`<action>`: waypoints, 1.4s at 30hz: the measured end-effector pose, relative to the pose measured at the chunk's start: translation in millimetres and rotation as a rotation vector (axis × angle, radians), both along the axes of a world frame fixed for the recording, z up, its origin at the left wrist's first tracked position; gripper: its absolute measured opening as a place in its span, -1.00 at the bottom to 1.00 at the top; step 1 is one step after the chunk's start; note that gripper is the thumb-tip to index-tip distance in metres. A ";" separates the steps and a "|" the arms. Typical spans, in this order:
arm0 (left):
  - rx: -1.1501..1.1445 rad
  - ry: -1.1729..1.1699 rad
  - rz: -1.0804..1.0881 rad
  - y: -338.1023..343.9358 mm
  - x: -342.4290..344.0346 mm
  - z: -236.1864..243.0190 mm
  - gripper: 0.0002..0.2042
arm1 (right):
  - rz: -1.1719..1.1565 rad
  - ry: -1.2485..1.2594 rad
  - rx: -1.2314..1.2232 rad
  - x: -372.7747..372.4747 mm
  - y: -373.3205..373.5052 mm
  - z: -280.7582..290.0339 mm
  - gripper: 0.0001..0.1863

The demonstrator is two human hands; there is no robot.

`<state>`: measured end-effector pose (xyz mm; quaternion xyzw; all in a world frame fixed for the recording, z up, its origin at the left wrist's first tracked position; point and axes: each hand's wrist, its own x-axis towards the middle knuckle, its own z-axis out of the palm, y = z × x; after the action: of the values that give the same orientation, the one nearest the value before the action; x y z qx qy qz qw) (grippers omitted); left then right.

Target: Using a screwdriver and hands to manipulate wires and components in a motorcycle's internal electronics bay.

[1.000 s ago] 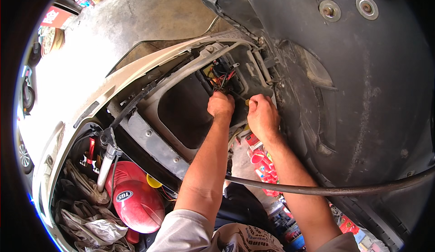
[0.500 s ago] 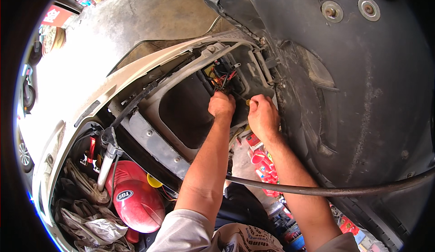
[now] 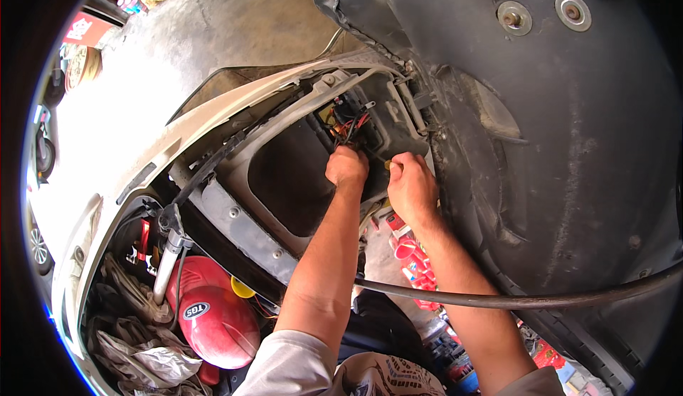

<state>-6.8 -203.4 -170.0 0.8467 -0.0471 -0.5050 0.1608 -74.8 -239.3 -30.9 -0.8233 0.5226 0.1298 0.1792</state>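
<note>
Inside an opened, pale-bodied vehicle, likely a scooter, a cluster of coloured wires (image 3: 352,122) sits in a recess beside a dark storage well (image 3: 284,182). My left hand (image 3: 346,167) is closed on the lower end of this wire cluster; exactly what it grips is hidden by the fingers. Just right of it, my right hand (image 3: 413,182) pinches the yellow end of a thin, rod-like item (image 3: 387,165) that points toward the wires; its far tip is hard to make out.
A raised black seat (image 3: 569,125) fills the right. A dark curved tube (image 3: 526,301) crosses over my right forearm. A red helmet (image 3: 213,318) lies in the lower-left compartment. Red tools and containers (image 3: 413,261) show below; concrete floor (image 3: 213,12) and parked vehicles (image 3: 43,147) are beyond.
</note>
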 end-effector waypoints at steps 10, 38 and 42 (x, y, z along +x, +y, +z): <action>0.001 -0.014 -0.043 -0.5 -2.1 -3.0 -0.64 | 0.014 -0.036 -0.026 1.6 -1.0 4.8 -0.83; -0.017 -0.017 -0.118 -2.2 1.9 6.8 -0.74 | 0.013 0.011 -0.022 6.9 -9.1 8.1 -0.85; -0.032 0.056 -0.178 -1.3 3.3 -7.9 -0.63 | 0.074 -0.055 -0.010 6.0 -13.1 10.0 -0.85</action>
<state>-3.5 -204.7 -177.9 0.8219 -0.1259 -0.5401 0.1301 -68.9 -252.4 -20.9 -0.8462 0.4875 0.1109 0.1844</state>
